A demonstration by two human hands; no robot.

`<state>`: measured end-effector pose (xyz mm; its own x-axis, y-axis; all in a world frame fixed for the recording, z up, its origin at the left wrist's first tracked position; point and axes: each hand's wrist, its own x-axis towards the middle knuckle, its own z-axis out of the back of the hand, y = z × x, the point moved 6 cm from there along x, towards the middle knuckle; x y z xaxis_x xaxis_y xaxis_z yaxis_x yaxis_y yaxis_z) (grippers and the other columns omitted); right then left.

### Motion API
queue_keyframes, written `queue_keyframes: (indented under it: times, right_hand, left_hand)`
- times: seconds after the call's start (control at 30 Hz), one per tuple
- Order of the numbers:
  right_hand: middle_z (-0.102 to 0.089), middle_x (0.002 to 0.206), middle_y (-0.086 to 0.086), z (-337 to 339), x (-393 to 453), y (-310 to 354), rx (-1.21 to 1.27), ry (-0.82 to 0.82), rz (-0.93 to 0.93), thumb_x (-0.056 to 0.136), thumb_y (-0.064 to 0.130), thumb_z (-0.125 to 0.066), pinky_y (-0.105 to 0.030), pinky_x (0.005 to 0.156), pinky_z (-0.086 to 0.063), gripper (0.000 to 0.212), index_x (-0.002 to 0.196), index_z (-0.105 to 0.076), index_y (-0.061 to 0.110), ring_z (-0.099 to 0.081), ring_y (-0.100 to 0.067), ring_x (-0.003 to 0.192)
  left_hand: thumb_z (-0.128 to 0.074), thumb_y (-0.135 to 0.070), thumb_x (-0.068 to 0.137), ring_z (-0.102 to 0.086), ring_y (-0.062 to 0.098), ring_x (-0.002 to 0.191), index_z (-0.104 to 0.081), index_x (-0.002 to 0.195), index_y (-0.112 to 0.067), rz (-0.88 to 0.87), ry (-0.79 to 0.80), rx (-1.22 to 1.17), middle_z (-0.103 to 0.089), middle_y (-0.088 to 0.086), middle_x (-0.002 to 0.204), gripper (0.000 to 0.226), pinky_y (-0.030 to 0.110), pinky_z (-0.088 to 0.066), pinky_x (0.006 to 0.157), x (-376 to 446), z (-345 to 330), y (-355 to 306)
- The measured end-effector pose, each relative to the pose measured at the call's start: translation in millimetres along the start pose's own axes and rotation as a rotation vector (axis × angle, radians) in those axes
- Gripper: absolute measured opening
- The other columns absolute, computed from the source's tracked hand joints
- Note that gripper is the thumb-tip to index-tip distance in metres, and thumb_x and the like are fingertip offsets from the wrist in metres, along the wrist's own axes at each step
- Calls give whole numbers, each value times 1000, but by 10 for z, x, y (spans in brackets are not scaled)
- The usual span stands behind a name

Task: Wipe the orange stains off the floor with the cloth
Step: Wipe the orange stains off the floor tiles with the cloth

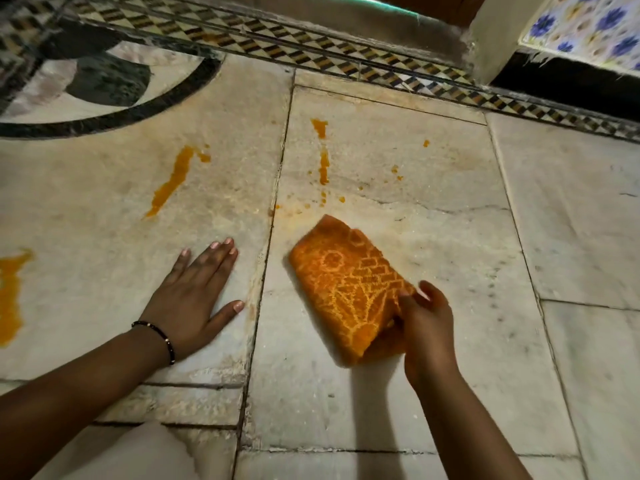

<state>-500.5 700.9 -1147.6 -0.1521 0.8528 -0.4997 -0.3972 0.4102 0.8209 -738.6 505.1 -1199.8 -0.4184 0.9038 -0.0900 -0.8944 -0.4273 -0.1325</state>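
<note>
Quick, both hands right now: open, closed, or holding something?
Left hand: open, pressed flat on the floor, holding nothing.
Right hand: closed, gripping the near end of the orange cloth.

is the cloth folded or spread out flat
Folded. The cloth is a thick compact rectangle with a doubled rounded edge where the right hand grips its near corner.

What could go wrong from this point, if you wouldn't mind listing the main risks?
1. The cloth is held only at one end by the right hand, so it may smear the orange streak rather than lift it.
2. The left hand rests flat near another stain and could slide into it.
</note>
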Motion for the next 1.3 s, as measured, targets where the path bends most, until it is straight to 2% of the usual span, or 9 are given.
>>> queue_keyframes:
  times: [0.07,0.17,0.33,0.5,0.73,0.87,1.03,1.13,1.3]
  right_hand:
    - [-32,152,-8,110,-72,168,-421,-207,358,95,29,-51,-45,112,-28,58,147,-30,19,-30,-28,139]
    - [-13,159,-6,-426,-282,325,-991,74,929,90,57,-35,-44,117,-4,70,150,-23,24,-4,-28,147]
    - [24,157,3,-1019,-142,11,-1383,337,948,87,73,-25,-58,109,19,75,147,12,46,27,-33,141]
    - [-3,161,5,-568,-177,-280,-1441,436,1150,91,66,-25,-56,112,0,67,150,-3,43,10,-29,146]
    - [12,160,7,-1287,622,448,-1408,217,820,84,74,-7,-68,103,15,64,143,12,55,20,-30,143]
    - [3,161,3,-2061,85,399,-1390,420,1019,96,61,-12,-66,104,17,54,145,8,52,15,-30,144]
    - [-33,152,-2,-1158,-198,-32,-1511,491,1104,96,59,-14,-58,104,-10,51,147,-12,51,-20,-30,138]
    - [-18,156,-4,-1062,275,226,-1448,302,868,89,68,0,-57,107,-3,53,141,4,62,-13,-33,140]
    - [1,158,-10,-2101,609,664,-1332,134,723,97,55,-21,-64,108,5,57,148,2,45,2,-35,142]
  left_hand:
    - [-17,-60,95,-15,19,144,-20,151,-9,2,5,-4,-18,7,158,75,39,-2,117,-2,-11,-1]
    - [-16,-60,95,-12,18,145,-18,151,-11,8,12,-1,-16,6,158,76,40,-3,118,-3,-17,5]
    - [-16,-62,94,-10,16,145,-19,151,-11,11,11,-34,-17,7,158,77,37,-1,117,-4,17,23]
    - [-19,-66,91,-10,20,146,-18,151,-9,152,-52,-37,-15,7,159,83,39,3,117,-41,135,322]
    - [-18,-74,86,-10,24,146,-18,150,-4,266,-19,-15,-11,13,159,96,49,-2,117,-66,48,461]
    - [-22,-73,86,-13,27,146,-19,149,-2,262,-27,-49,-13,15,159,96,50,-7,117,-59,63,461]
    - [-24,-72,87,-12,27,146,-19,149,-1,247,-26,-71,-12,15,159,95,47,-3,118,-71,55,462]
    - [-26,-71,87,-11,26,146,-18,149,-1,255,-46,-73,-12,15,159,94,47,-3,118,-85,12,461]
    - [-23,-72,87,-12,27,146,-14,150,-2,243,-33,-42,-11,14,159,94,45,-1,117,-68,23,453]
